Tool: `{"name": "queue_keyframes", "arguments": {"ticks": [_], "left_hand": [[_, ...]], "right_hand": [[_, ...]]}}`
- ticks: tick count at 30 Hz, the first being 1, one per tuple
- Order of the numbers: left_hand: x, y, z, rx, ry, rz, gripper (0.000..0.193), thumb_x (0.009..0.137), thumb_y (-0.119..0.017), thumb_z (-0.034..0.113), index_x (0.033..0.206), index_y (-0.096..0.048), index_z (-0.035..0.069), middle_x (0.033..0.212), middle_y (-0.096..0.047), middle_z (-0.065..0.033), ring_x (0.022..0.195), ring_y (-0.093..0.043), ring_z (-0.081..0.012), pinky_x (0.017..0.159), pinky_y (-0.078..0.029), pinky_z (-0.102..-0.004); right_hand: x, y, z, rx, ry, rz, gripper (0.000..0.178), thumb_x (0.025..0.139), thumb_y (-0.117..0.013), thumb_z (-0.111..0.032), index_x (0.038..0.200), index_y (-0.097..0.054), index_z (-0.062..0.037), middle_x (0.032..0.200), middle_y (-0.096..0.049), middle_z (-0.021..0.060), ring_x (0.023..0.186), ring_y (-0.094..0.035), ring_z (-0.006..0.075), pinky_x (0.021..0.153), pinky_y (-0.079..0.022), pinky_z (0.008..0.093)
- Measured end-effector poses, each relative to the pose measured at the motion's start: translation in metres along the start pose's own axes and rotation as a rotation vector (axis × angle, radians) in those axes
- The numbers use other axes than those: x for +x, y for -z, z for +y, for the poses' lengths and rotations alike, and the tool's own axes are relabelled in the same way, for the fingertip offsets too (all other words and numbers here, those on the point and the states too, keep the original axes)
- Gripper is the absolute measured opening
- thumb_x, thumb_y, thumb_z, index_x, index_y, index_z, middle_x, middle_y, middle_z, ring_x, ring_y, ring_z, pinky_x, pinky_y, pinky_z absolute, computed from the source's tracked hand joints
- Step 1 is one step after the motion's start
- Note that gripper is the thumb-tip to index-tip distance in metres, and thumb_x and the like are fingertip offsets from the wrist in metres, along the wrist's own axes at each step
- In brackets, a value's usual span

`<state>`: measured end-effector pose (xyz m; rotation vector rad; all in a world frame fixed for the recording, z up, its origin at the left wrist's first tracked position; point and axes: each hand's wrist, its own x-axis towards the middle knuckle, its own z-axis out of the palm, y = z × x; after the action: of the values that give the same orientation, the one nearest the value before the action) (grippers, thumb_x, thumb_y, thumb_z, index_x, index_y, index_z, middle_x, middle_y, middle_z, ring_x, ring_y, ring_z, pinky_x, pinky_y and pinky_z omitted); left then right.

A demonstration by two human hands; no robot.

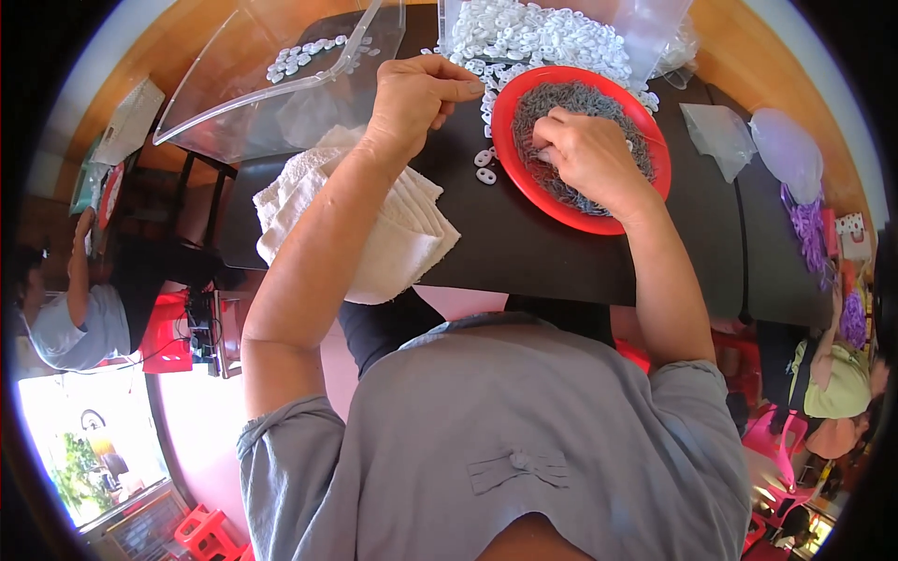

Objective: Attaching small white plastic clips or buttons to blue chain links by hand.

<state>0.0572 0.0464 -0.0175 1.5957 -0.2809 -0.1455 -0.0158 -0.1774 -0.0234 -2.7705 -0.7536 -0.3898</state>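
A red round bowl [660,150] on the dark table holds a heap of thin grey metal pieces [571,96], like small screws or pins. My right hand [589,159] reaches into it with fingers closed at the heap; a small pale bit shows by the fingertips, too unclear to name. Left of the bowl, my left hand [416,103] is raised over the table, thumb and fingers pinched together. Whatever it pinches is too small to make out. Small white oval pieces with two holes [485,176] lie between the hands, beside the bowl's rim.
Behind the bowl spreads a large pile of white pieces [533,37]. A clear plastic bin [253,103] with some pieces stands at far left. A folded white cloth [393,234] lies under my left forearm. Plastic bags [718,138] lie right. Other people sit at both sides.
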Motion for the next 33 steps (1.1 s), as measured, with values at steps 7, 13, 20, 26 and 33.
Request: {"name": "queue_keyframes", "arguments": {"ticks": [7,13,20,26,33], "left_hand": [[-0.006,-0.017,0.020,-0.252,0.171,-0.024,0.013,0.081,-0.072,0.006,0.089,-0.066,-0.002,0.072,-0.060,-0.0039,0.058,-0.052,-0.0106,0.050,-0.040,-0.0243],[-0.001,-0.048,0.023,-0.450,0.307,-0.097,0.014,0.085,-0.069,0.007,0.092,-0.061,-0.001,0.075,-0.058,-0.0053,0.060,-0.049,-0.0131,0.050,-0.034,-0.0255],[-0.006,-0.062,0.012,-0.609,0.355,-0.048,0.010,0.081,-0.073,0.006,0.083,-0.065,0.000,0.066,-0.055,-0.0021,0.055,-0.047,-0.0120,0.048,-0.037,-0.0287],[-0.008,-0.065,0.005,-0.562,0.353,-0.107,0.012,0.081,-0.073,0.005,0.084,-0.066,-0.003,0.069,-0.061,-0.0084,0.054,-0.056,-0.0163,0.047,-0.042,-0.0299],[-0.006,-0.049,0.015,-0.249,0.096,-0.166,0.010,0.081,-0.069,0.001,0.083,-0.065,-0.008,0.067,-0.063,-0.0110,0.052,-0.059,-0.0162,0.040,-0.044,-0.0274]], "right_hand": [[-0.001,0.001,0.014,0.089,-0.068,0.087,0.006,0.079,-0.062,-0.005,0.083,-0.059,-0.0026,0.085,-0.063,0.0105,0.079,-0.062,0.0332,0.066,-0.047,0.0425],[-0.002,0.009,0.014,0.144,-0.135,0.090,0.011,0.078,-0.064,-0.006,0.085,-0.058,-0.0009,0.085,-0.063,0.0123,0.076,-0.061,0.0324,0.065,-0.046,0.0400],[0.004,0.015,-0.002,0.905,-0.265,0.270,0.009,0.092,-0.062,-0.014,0.092,-0.061,-0.0043,0.079,-0.058,-0.0045,0.070,-0.052,0.0029,0.058,-0.038,0.0183],[0.003,0.010,0.003,0.927,-0.335,0.279,0.012,0.093,-0.059,-0.016,0.091,-0.062,-0.0044,0.075,-0.059,-0.0030,0.067,-0.052,0.0043,0.056,-0.037,0.0196],[0.004,0.010,-0.001,0.970,-0.381,0.222,0.013,0.092,-0.058,-0.015,0.089,-0.062,-0.0036,0.075,-0.059,-0.0032,0.068,-0.053,0.0053,0.057,-0.037,0.0205]]}}
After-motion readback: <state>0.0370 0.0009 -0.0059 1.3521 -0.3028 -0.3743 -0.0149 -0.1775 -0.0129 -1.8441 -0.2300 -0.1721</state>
